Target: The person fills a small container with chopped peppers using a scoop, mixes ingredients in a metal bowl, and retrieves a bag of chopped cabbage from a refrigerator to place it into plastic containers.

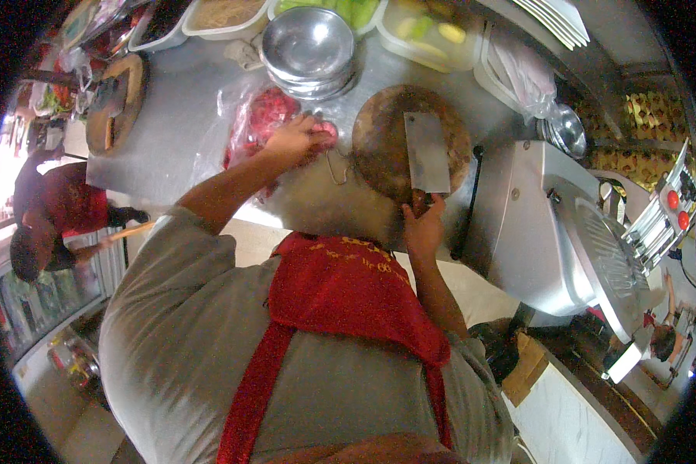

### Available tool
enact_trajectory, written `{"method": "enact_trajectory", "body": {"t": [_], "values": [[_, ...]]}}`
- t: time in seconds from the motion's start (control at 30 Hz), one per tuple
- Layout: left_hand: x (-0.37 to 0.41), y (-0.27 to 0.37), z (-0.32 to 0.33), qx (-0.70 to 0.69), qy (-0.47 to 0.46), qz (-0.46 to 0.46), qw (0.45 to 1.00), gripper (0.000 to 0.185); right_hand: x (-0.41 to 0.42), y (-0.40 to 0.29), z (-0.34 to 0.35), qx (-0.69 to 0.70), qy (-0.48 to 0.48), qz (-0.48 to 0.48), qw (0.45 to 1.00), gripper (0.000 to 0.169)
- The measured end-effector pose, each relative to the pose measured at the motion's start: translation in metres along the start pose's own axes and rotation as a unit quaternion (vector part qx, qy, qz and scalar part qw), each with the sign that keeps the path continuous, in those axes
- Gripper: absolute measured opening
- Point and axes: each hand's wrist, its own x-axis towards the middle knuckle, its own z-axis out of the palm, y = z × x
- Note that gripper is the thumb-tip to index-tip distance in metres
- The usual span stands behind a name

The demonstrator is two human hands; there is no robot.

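My right hand (424, 229) grips the handle of a wide metal cleaver (427, 152), whose blade lies over a round wooden chopping block (377, 127). My left hand (294, 139) rests at a heap of red raw meat (272, 107) in a clear plastic bag (240, 116); its fingers are on a piece of meat (325, 133), and whether they grip it cannot be told. A bent metal hook (337, 168) lies between that hand and the block. Behind the meat stands a stack of metal bowls (307, 46).
Food tubs (409, 46) line the steel counter's (174, 116) back edge. At the right is a meat slicer (528, 232); a second wooden board (133, 104) lies far left. A person in red (75, 197) stands at the left, another person (661, 342) at the far right.
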Motion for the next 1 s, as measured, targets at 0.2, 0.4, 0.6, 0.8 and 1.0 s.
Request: {"method": "enact_trajectory", "body": {"t": [0.2,0.4,0.6,0.8,1.0], "values": [[-0.030,0.003,0.013,0.045,0.005,-0.061,0.997,0.030,0.040,0.009,-0.002,-0.078,0.056,-0.112,0.989,0.064],[-0.034,0.018,0.015,0.068,0.017,-0.073,0.995,0.036,0.092,0.012,-0.014,-0.185,0.021,-0.185,0.965,0.059],[-0.042,0.074,0.028,0.078,-0.071,-0.061,0.993,0.048,0.090,0.013,0.004,-0.167,0.015,-0.196,0.966,0.062],[-0.030,0.089,0.013,-0.156,-0.078,-0.138,0.975,0.043,0.068,-0.004,-0.027,-0.138,-0.026,-0.188,0.972,0.061],[-0.037,0.090,-0.023,-0.296,0.082,-0.115,0.945,0.038,0.015,0.083,-0.014,0.065,0.090,-0.159,0.981,0.053]]}}
